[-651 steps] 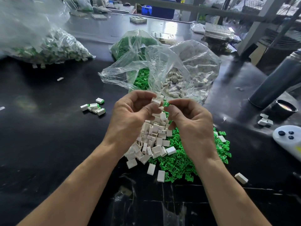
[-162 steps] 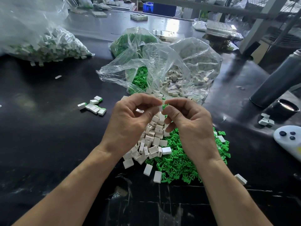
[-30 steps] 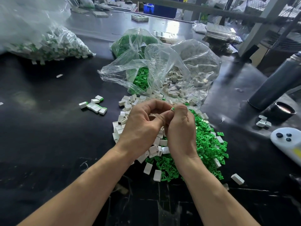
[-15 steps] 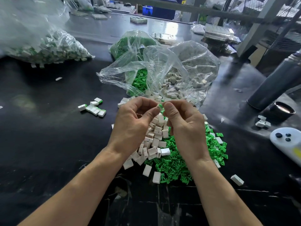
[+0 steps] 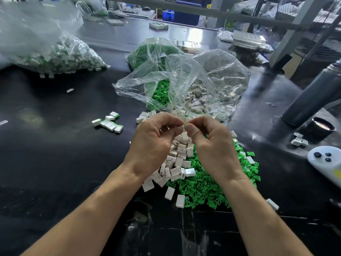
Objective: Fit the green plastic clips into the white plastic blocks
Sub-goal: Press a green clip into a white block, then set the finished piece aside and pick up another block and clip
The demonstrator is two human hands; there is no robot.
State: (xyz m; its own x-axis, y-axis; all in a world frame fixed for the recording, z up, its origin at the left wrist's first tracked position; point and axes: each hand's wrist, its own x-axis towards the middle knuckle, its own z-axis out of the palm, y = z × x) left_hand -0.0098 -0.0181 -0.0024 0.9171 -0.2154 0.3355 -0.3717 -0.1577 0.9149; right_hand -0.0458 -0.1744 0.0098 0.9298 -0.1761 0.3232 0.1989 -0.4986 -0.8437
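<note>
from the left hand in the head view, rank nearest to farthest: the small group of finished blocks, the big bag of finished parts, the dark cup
Measured from the left hand:
1. Small group of finished blocks, just to its left on the table.
2. Dark cup, far off to the right, past the right hand.
3. Big bag of finished parts, at the far left back.
The last two are close to call.

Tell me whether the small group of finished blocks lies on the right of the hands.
No, the finished blocks lie on the table beside the left hand, away from the right hand.
</note>
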